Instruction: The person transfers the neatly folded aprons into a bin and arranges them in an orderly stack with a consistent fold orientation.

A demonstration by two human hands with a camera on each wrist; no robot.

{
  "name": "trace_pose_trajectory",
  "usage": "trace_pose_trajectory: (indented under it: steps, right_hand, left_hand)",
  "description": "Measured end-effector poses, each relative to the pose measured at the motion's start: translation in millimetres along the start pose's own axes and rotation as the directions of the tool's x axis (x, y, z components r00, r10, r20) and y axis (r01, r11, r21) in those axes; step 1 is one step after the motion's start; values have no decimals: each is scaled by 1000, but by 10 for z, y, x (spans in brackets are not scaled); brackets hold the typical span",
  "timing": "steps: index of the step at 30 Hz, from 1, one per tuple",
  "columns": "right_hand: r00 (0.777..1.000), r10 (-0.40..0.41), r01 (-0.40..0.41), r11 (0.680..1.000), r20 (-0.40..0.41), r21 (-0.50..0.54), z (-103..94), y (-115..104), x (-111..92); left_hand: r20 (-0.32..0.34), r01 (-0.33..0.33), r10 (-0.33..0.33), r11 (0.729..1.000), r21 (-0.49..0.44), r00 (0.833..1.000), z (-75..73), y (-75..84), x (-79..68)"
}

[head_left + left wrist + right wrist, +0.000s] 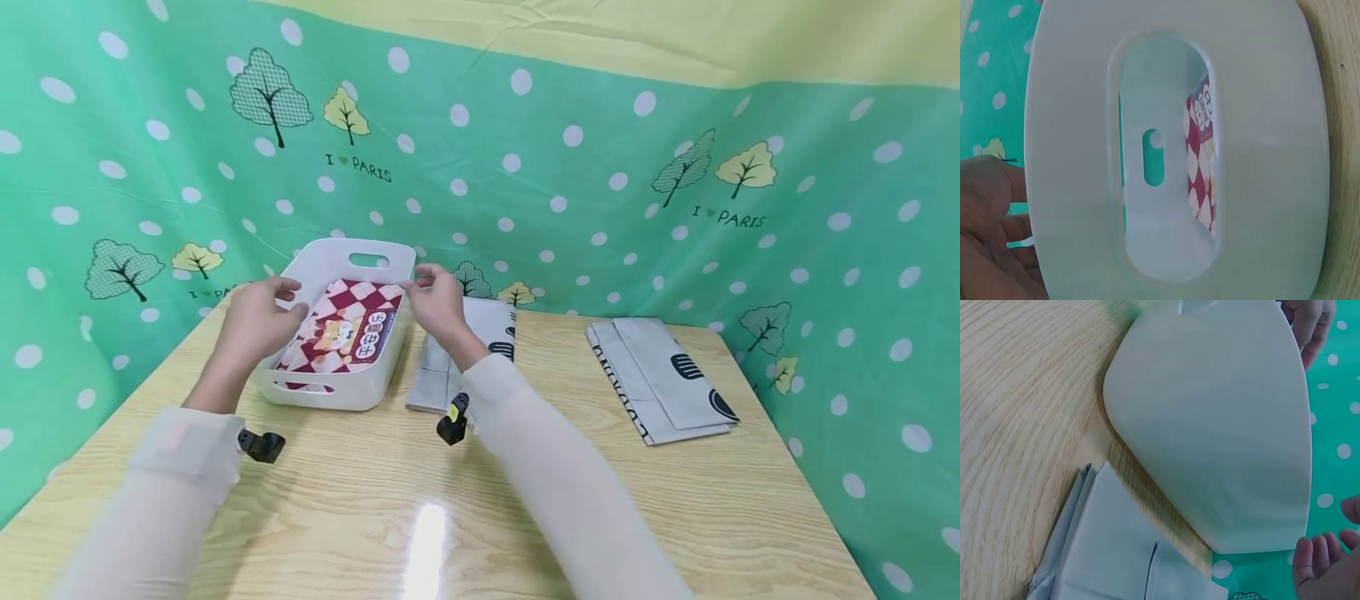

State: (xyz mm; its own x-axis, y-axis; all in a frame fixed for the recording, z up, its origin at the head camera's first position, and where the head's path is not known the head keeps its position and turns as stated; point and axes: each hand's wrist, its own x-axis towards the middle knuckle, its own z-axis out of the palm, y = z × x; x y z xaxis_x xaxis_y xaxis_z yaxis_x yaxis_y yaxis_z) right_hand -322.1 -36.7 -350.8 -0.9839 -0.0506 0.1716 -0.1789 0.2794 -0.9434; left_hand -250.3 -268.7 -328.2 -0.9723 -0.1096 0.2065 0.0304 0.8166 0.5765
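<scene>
A white plastic bin point(322, 398) with oval handle holes stands at the left of the table. Inside it lies a flat red-and-white checked package point(341, 329) with a cartoon animal and white round labels. My left hand point(258, 321) is over the bin's left side, fingers and thumb spread apart; in the left wrist view the bin's wall hides its fingertips. At the bin's far right corner is my right hand point(438, 304), its fingertips at the rim. The right wrist view shows those fingers point(1319, 553) beside the corner, with the thumb apart.
A folded grey cloth point(487, 321) with dark print lies right of the bin, partly under my right forearm. Another folded grey cloth point(663, 379) lies at the table's right. A green dotted curtain point(510, 200) hangs behind the wooden table point(360, 500).
</scene>
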Motion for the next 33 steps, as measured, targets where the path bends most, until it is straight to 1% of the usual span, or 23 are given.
trace_pose_trajectory:
  steps: [6,11,16,19,24,28,33]
  right_hand:
    - [1000,12,-12,1000,4,22,-86,13,-30]
    - [999,-27,26,999,18,19,-190,70,-69]
    - [997,-74,75,997,31,-29,-335,180,-122]
    - [994,-99,101,993,35,-56,-458,246,-161]
    - [993,-119,120,987,16,-108,-686,349,-248]
    - [991,-131,130,981,6,-146,-841,416,-319]
    - [991,-131,132,979,14,-157,-1009,486,-388]
  left_hand:
    - [19,-2,2,1000,-27,1000,69,63,-21]
    - [25,-11,12,999,-45,1000,147,105,-43]
    - [34,-34,35,998,-46,999,245,149,-75]
    - [15,-60,61,996,-59,998,309,201,-100]
    - [-41,-112,108,988,-104,993,424,326,-166]
    - [-85,-158,148,980,-120,985,510,429,-196]
    - [-124,-231,218,968,-96,968,601,556,-204]
